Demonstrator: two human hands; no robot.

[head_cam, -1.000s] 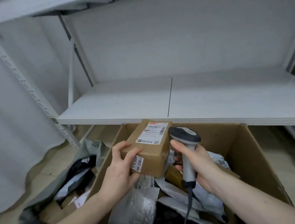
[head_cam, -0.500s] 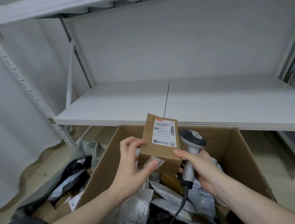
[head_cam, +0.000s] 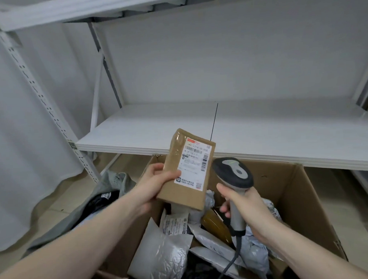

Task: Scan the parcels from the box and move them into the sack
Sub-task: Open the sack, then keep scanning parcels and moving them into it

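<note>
My left hand (head_cam: 153, 186) grips a small brown cardboard parcel (head_cam: 181, 177) by its lower left side, held upright above the box with its white shipping label (head_cam: 193, 163) facing me. My right hand (head_cam: 243, 206) is closed around the grey handle of a barcode scanner (head_cam: 233, 173), whose dark head sits just right of the parcel. Below both hands stands the open cardboard box (head_cam: 306, 199), filled with several grey and silver mailer bags (head_cam: 162, 254). The grey sack (head_cam: 115, 182) lies open on the floor left of the box, with parcels inside.
A white metal shelf (head_cam: 252, 134) runs across just behind the box at hand height, with a perforated upright (head_cam: 42, 99) at left. A white curtain (head_cam: 21, 146) hangs at far left. The scanner's cable (head_cam: 232, 261) trails down over the box.
My left hand has re-gripped the parcel and turned it upright, so its label now faces me. The scanner stays in my right hand beside it. My view has tilted upward slightly.
</note>
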